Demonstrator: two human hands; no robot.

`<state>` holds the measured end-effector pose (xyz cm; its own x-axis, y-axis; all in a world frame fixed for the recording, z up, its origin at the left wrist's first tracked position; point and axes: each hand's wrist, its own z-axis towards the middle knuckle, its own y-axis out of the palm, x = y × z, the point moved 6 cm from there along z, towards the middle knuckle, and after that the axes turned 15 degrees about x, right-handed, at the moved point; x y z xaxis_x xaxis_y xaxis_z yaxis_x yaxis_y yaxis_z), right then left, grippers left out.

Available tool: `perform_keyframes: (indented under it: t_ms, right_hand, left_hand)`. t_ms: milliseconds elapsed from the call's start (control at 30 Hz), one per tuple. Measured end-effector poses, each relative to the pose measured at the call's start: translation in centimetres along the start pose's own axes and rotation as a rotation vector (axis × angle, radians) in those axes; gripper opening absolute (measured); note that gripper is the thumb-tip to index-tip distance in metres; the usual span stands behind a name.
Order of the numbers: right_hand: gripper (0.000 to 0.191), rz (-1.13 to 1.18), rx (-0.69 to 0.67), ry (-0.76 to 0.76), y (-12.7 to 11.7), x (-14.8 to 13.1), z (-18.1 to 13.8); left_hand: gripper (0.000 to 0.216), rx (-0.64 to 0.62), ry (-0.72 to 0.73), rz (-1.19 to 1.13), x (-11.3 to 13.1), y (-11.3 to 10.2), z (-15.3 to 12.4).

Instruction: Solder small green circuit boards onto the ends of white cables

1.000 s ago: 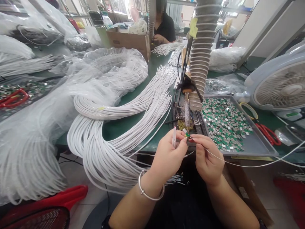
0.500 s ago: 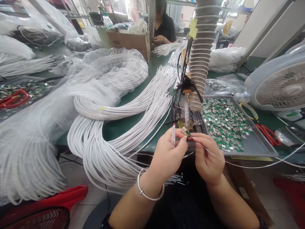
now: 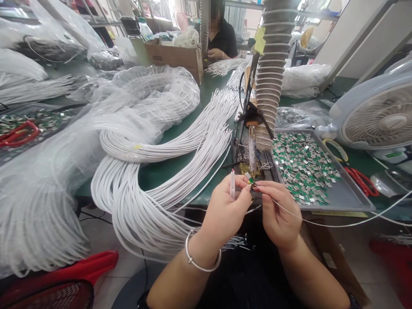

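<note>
My left hand (image 3: 225, 210) is closed in a pinch on a small green connector board (image 3: 249, 177) and also holds the end of a white cable (image 3: 232, 183) upright. My right hand (image 3: 278, 214) pinches a thin solder wire (image 3: 322, 221) that runs off to the right, its tip at the board. Both hands meet just below the soldering iron (image 3: 252, 152) on its stand (image 3: 249, 107) at the table edge.
A grey tray (image 3: 347, 197) of several green connector boards lies to the right, with red scissors (image 3: 362, 180) and a fan (image 3: 380, 116) beyond. Bundles of white cables (image 3: 167, 171) and plastic bags cover the left. A ribbed extraction hose (image 3: 272, 73) hangs above. Another person (image 3: 222, 38) sits across.
Both hands have shifted very slightly up towards the soldering iron, keeping their grips on the board, cable and wire.
</note>
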<state>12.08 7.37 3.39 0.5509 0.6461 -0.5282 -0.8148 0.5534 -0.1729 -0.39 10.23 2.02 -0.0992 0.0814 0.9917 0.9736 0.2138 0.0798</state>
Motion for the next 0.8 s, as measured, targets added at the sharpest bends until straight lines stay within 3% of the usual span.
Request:
perform_keyframes:
  t_ms: [400, 533, 667, 800]
  right_hand:
    - [0.021, -0.046, 0.005, 0.069, -1.7, 0.3, -1.4]
    - [0.022, -0.162, 0.024, 0.061, -2.7, 0.5, -0.9]
    - [0.019, -0.359, -0.012, 0.042, -4.0, 1.8, 0.7]
    - [0.014, -0.512, -0.152, 0.021, -4.8, 4.2, 2.1]
  left_hand:
    - [0.022, -0.131, 0.132, 0.169, -2.5, -0.5, -2.1]
    - [0.021, -0.093, 0.203, 0.192, -2.3, -1.0, -2.8]
    - [0.024, -0.086, 0.103, 0.174, -3.3, -1.4, -2.6]
    - [0.028, -0.117, -0.061, -0.014, -4.1, -1.1, -2.2]
